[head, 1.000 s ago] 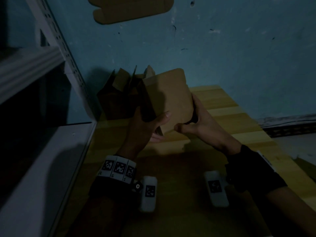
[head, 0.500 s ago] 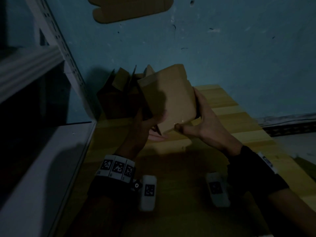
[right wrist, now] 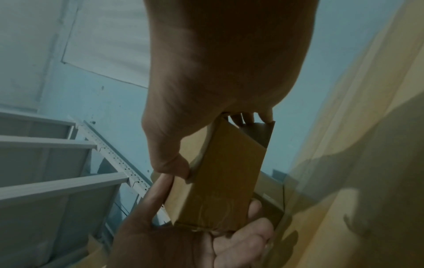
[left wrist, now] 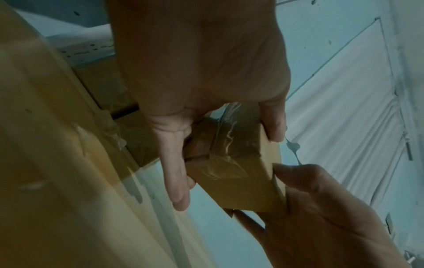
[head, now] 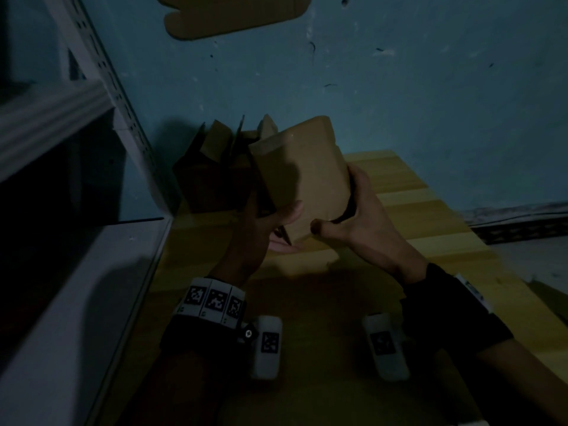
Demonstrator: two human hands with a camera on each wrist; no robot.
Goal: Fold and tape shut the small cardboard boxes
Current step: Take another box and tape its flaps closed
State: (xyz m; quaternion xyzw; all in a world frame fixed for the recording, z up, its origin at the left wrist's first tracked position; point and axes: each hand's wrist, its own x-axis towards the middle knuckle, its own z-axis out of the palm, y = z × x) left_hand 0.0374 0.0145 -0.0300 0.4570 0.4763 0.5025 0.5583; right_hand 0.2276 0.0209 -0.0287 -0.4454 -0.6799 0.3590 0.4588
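Since a second ago the small box (head: 301,176) has tilted upright. Left hand (head: 261,229) and right hand (head: 362,216) both clamp it; taped end (left wrist: 226,157) done, open end needs folding next.

Box (head: 302,176) between hands, above table (head: 430,216)

Colours and patterns, dim-lit packing corner

Plain tan-brown small cardboard box (head: 302,176), its end crossed by clear glossy packing tape (left wrist: 226,145); darker brown open-flapped cardboard cartons (head: 215,167) in shadow; flat tan cardboard cut-out (head: 233,13) on a teal-blue painted wall (head: 399,87) flecked with dark marks; pale yellow wooden table (head: 430,216) banded in lighter and darker planks; white metal shelving upright (head: 123,112) patterned with rows of small slots; white wrist band (head: 213,302) printed with black-and-white square markers; black cuff (head: 451,309).
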